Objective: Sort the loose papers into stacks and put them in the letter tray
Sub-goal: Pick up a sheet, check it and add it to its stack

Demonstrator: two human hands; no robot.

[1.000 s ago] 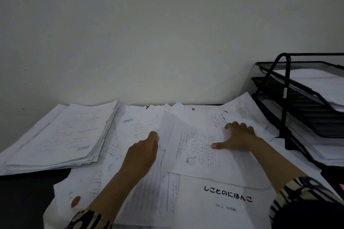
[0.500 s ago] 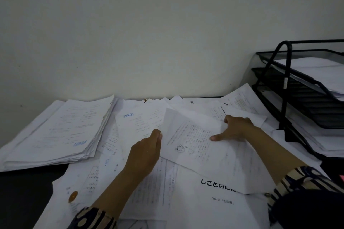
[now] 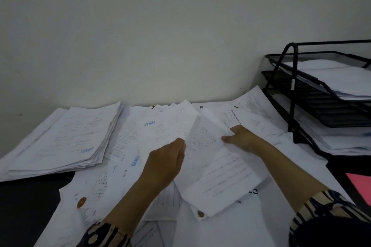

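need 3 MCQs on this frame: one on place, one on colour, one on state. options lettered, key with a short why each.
1. Where does the letter tray stand?
A. at the right edge, by the wall
B. at the left edge
C. in the middle of the papers

2. What colour is the sheet at the far right edge, below the tray?
A. green
B. pink
C. yellow

3. What is the state of the sheet between the left hand and the right hand?
A. rolled into a tube
B. already in the tray
C. held at its edges by both hands, above the loose papers

Key:
1 A: the black wire frame rises at the right, against the wall.
2 B: it shows pink against the dark desk.
3 C: fingers of each hand grip an edge, and it overlaps the papers beneath.
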